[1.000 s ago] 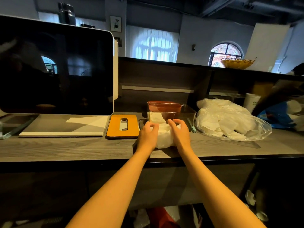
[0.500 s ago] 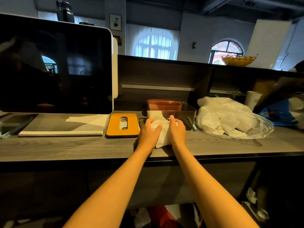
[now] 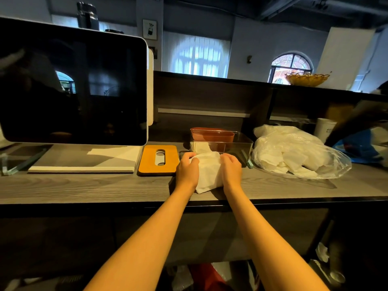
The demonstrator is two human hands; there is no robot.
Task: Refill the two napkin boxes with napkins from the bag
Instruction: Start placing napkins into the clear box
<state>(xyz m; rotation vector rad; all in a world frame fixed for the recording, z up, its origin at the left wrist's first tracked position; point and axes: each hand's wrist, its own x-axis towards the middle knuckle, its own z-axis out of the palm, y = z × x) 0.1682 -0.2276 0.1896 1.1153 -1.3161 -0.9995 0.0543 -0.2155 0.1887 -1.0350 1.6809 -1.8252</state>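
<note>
1. Since half a second ago, the left hand [image 3: 187,169] and right hand [image 3: 231,170] still clasp the napkin stack [image 3: 208,172] at frame centre, barely shifted.
2. The clear napkin box [image 3: 227,145] behind is partly hidden; its contents are unclear.

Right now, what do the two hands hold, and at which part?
Both hold one stack of white napkins on the counter: the left hand grips its left side, the right hand its right side.

This looks like a café or shop service counter: a point-of-sale screen [image 3: 71,85] stands at the left on a grey wooden counter [image 3: 84,185], with a paper cup [image 3: 324,128] at the right.
</note>
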